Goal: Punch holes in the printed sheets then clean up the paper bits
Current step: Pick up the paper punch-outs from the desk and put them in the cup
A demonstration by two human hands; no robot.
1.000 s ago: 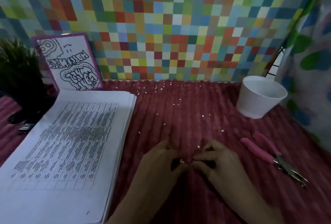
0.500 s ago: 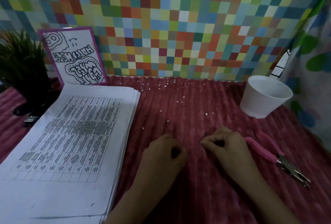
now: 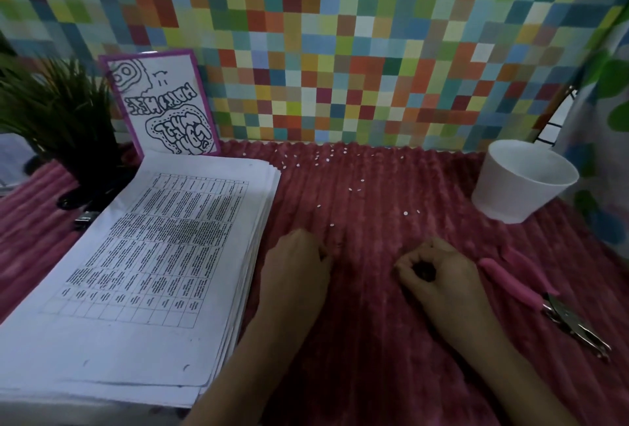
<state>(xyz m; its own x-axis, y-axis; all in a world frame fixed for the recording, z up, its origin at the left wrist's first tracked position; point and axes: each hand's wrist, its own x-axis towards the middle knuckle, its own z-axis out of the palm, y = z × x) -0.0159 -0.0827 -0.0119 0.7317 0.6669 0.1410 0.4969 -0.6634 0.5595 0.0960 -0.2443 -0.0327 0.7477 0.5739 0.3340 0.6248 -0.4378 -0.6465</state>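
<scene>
The little white paper bits [image 3: 405,213] lie all over the red fuzzy cloth on the table [image 3: 374,340]. A few sit in the middle, just past the hands. Many more lie far back, close to the wall.

The two hands rest on the cloth in the near middle, apart from each other, with bare cloth between them. The left hand [image 3: 296,265] has its fingers curled down, and the tips touch the cloth. I cannot tell if it holds any bits. The right hand [image 3: 439,272] is curled too, with its thumb and first finger tips pressed together. A bit there would be too small to see, so I cannot tell if it holds one.

The big pile of printed sheets [image 3: 153,255] lies on the left, just beside the left hand. The top page has a table of small words on it.

The hole punch [image 3: 517,284] with pink handles lies on the right, near the right hand but not touching it. A white cup [image 3: 520,184] stands farther back on the right, open side up.

Far left, a card [image 3: 160,105] with a purple edge and black drawings leans on the wall of many colored squares [image 3: 340,51]. A green plant [image 3: 58,112] stands beside the card.
</scene>
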